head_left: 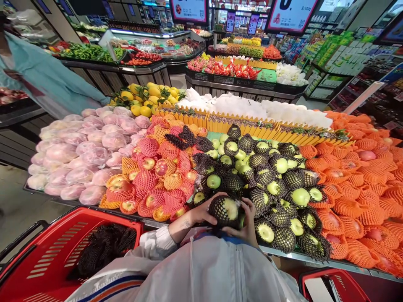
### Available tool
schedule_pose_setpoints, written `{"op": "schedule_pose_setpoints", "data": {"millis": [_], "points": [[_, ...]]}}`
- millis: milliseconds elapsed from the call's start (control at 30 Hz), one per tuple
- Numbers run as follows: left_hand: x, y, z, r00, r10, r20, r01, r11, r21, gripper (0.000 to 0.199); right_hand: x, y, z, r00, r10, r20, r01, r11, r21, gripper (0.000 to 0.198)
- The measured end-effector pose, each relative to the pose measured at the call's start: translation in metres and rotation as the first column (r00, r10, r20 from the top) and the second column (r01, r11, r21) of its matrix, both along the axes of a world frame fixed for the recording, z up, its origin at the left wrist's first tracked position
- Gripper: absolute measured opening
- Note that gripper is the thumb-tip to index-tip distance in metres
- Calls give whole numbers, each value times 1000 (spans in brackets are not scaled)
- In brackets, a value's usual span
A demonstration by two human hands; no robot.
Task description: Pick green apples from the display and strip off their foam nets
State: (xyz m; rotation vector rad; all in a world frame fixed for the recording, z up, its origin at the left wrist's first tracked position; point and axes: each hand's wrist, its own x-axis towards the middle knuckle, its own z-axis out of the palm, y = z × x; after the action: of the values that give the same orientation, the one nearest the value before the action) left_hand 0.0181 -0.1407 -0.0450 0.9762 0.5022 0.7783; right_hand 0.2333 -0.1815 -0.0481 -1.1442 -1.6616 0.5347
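At the table's near edge, both hands cup one netted green apple [226, 209] | left hand [201, 213] wraps its left side, right hand [248, 224] closes round its right | firm, fairly light, bruisable; foam net looks soft and grippy | best held round the middle.
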Motion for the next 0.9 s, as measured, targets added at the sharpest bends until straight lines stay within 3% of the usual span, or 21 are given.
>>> {"op": "schedule_pose_setpoints", "data": {"millis": [100,167,233,300,400,433,500,600,667,733,900], "points": [[-5,42,18,970,231,-81,-231,973,1,105,3,5,3,998,-53,-28,51,997,-61,77],[-11,88,37,893,417,-167,-407,909,92,99,6,9,1,998,-47,-50,43,996,-73,67],[-19,144,56,763,601,-236,-546,796,261,93,8,13,-3,997,-44,-59,40,997,-69,61],[-25,200,69,623,727,-290,-594,680,429,89,11,17,-7,996,-57,-61,54,997,-62,62],[-27,268,73,311,828,-468,-514,560,649,83,18,23,-13,995,-89,-40,87,994,-61,63],[-25,286,72,197,821,-536,-452,561,693,81,20,24,-15,995,-97,-34,95,993,-65,64],[-19,313,66,3,758,-653,-309,621,720,79,24,25,-20,992,-122,-43,117,988,-100,63],[-11,342,55,-184,644,-742,-81,743,665,80,27,24,-26,978,-184,-99,163,968,-193,61],[-8,358,48,-244,603,-759,58,791,609,83,27,22,-28,968,-218,-127,186,957,-223,61],[-8,374,40,-252,573,-780,150,820,553,85,26,21,-28,964,-227,-137,192,953,-233,60],[-9,404,24,-266,473,-840,195,879,434,90,26,22,-28,958,-258,-123,219,940,-261,58]]}}
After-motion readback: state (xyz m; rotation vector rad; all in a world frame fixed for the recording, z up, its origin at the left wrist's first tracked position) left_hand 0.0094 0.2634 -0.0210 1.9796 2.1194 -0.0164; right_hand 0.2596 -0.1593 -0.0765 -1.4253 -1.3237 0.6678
